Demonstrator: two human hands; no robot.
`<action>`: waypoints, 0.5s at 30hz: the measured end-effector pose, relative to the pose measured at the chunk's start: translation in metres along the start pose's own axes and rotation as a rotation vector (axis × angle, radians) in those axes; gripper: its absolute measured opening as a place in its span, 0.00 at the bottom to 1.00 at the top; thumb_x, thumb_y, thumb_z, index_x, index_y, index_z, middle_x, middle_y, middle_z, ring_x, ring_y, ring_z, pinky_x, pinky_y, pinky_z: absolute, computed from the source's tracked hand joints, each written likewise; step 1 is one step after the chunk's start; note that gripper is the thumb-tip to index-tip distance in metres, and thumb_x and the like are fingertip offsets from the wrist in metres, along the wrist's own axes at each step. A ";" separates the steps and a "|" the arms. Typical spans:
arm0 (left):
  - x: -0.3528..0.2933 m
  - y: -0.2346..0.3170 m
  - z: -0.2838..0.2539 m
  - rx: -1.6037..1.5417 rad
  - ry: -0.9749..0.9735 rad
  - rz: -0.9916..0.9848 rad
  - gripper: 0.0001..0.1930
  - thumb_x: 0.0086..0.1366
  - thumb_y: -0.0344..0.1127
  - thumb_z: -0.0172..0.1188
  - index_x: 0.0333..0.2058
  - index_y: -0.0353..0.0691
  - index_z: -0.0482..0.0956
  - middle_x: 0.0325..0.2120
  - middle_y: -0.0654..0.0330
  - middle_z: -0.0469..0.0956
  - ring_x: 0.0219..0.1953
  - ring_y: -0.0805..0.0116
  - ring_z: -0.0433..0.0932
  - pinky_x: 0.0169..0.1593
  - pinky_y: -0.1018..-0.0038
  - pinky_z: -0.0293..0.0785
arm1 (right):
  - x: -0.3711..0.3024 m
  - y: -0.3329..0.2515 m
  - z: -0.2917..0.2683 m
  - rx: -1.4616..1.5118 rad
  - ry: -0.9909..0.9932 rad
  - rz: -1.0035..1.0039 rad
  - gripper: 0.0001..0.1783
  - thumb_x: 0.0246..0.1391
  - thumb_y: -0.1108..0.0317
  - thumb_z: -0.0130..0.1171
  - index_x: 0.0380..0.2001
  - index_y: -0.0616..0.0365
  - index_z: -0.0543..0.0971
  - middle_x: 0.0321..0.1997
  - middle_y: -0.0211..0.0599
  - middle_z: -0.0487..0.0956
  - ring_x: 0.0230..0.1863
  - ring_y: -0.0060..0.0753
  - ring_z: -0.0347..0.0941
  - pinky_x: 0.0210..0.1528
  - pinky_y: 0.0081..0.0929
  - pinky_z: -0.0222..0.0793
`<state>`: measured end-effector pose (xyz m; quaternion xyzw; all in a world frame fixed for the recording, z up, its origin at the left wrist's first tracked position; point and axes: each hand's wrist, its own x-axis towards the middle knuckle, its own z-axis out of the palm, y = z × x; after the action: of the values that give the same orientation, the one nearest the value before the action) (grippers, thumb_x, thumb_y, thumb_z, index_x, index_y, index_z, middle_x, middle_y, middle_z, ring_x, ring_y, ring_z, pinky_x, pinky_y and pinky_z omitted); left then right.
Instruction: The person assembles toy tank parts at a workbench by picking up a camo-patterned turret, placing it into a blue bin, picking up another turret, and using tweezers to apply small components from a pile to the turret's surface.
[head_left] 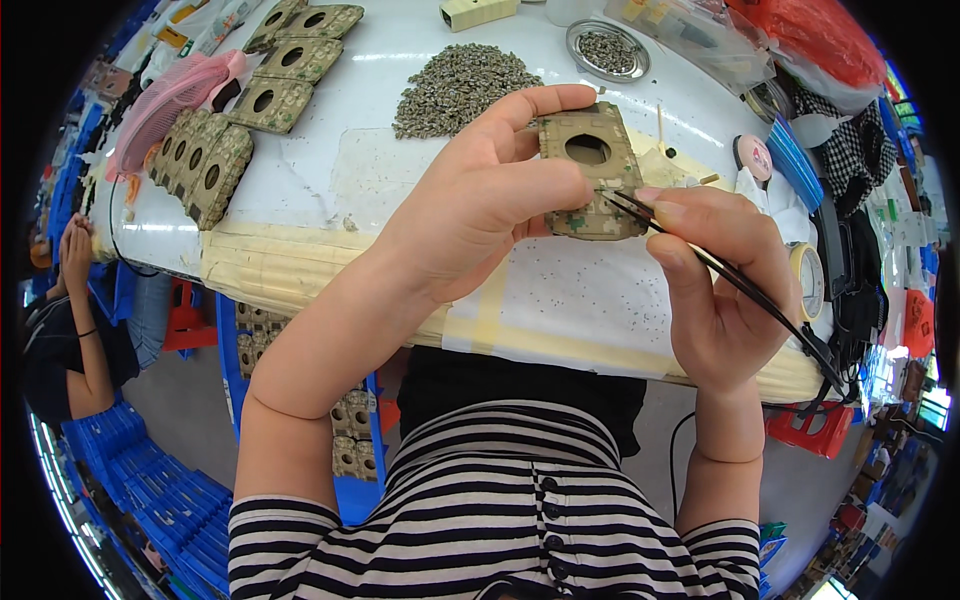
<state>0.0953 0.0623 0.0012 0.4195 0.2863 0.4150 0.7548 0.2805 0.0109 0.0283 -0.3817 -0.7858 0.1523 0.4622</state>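
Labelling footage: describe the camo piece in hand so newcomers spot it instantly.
On the white table, find the heap of small parts. Just right of it and nearer the wearer, the left hand holds the camouflage piece, with one round hole. Unlike the similar pieces lying at left, it is gripped, black tweezers at its near half.

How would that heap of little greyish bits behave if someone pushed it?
The heap would probably spread out, since it looks like many loose pieces rather than one mass. It might slide easily, as the tabletop looks smooth and shiny.
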 end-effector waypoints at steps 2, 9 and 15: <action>0.000 0.000 0.000 0.009 0.004 0.004 0.31 0.56 0.24 0.52 0.60 0.33 0.58 0.48 0.49 0.73 0.51 0.62 0.74 0.55 0.69 0.70 | -0.001 0.000 0.001 0.002 0.003 0.001 0.08 0.51 0.77 0.61 0.35 0.67 0.75 0.37 0.46 0.79 0.41 0.35 0.75 0.46 0.26 0.69; -0.001 0.000 0.001 0.006 0.003 0.005 0.30 0.56 0.24 0.52 0.60 0.33 0.59 0.49 0.49 0.73 0.51 0.62 0.74 0.56 0.69 0.70 | -0.001 0.000 0.001 -0.004 0.003 -0.003 0.08 0.51 0.78 0.60 0.35 0.67 0.74 0.37 0.47 0.79 0.41 0.35 0.75 0.45 0.25 0.68; 0.000 -0.001 0.001 0.009 0.006 0.014 0.30 0.56 0.23 0.52 0.59 0.34 0.59 0.48 0.49 0.73 0.51 0.62 0.75 0.55 0.69 0.71 | -0.001 0.001 0.001 0.006 0.009 -0.014 0.07 0.52 0.79 0.60 0.35 0.67 0.74 0.38 0.46 0.78 0.41 0.35 0.75 0.45 0.25 0.69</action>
<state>0.0964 0.0614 0.0008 0.4236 0.2873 0.4204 0.7492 0.2803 0.0110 0.0260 -0.3753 -0.7859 0.1497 0.4682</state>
